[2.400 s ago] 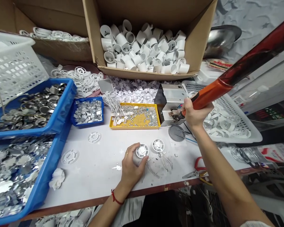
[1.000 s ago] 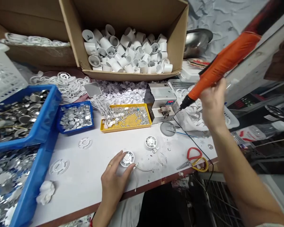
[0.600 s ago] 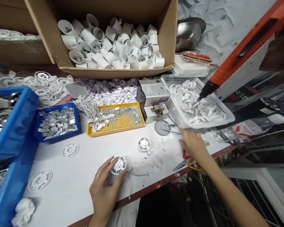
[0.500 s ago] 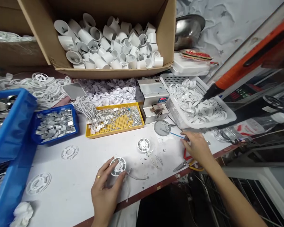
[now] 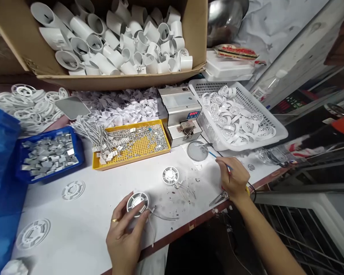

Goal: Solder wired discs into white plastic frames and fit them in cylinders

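Note:
My left hand (image 5: 124, 233) is closed around a white spoked plastic disc (image 5: 131, 205) at the table's front, fingertips on its rim and middle. Thin pale wires (image 5: 164, 217) trail from the disc to the right. My right hand (image 5: 234, 177) pinches a thin blue stick (image 5: 213, 154), which points left at a round grey dish (image 5: 197, 152). What its tip is like I cannot make out. A second spoked disc with wires (image 5: 170, 175) lies between the hands, touched by neither. Beneath my right hand, pliers (image 5: 218, 198) are partly hidden.
A metal machine with a red display (image 5: 179, 116) stands behind the dish. To its right is a white basket (image 5: 278, 124) of spoked rings; to its left, a yellow tray (image 5: 132, 159) with small metal parts and wires. A cardboard box (image 5: 199, 46) of white tubes stands behind.
The whole view has shifted a little. My right hand has turned and its fingers have closed further round the blue stick. My left hand keeps its hold on the disc.

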Motion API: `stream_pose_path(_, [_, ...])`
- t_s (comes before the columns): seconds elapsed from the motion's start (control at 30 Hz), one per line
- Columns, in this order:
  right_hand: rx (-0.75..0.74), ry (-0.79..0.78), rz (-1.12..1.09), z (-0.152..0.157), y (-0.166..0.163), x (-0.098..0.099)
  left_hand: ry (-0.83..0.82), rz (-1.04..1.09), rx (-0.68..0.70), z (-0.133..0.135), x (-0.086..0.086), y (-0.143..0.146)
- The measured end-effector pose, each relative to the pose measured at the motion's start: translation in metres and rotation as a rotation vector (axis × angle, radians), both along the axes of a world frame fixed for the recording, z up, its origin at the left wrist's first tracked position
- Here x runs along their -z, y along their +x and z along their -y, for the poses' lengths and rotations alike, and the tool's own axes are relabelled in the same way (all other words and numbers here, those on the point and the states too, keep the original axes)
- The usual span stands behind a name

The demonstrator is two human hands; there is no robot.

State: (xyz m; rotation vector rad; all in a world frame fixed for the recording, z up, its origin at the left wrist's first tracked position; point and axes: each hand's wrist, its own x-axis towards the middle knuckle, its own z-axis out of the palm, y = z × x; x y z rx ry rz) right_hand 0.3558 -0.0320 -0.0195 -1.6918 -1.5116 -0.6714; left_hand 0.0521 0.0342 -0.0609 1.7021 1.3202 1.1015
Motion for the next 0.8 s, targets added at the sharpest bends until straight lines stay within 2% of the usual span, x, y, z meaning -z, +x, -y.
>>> stream_pose_path(0.33, [-0.100, -0.142, 0.089, -0.015, 0.004, -0.004, 0.112, -0.043, 0.036, -0.001, 0.001, -0.002])
stream_pose_path(0.8, [-0.217, -0.152, 0.122, -0.012, -0.016, -0.003, 0.149, -0.040, 0.070, -0.002, 0.001, -0.002])
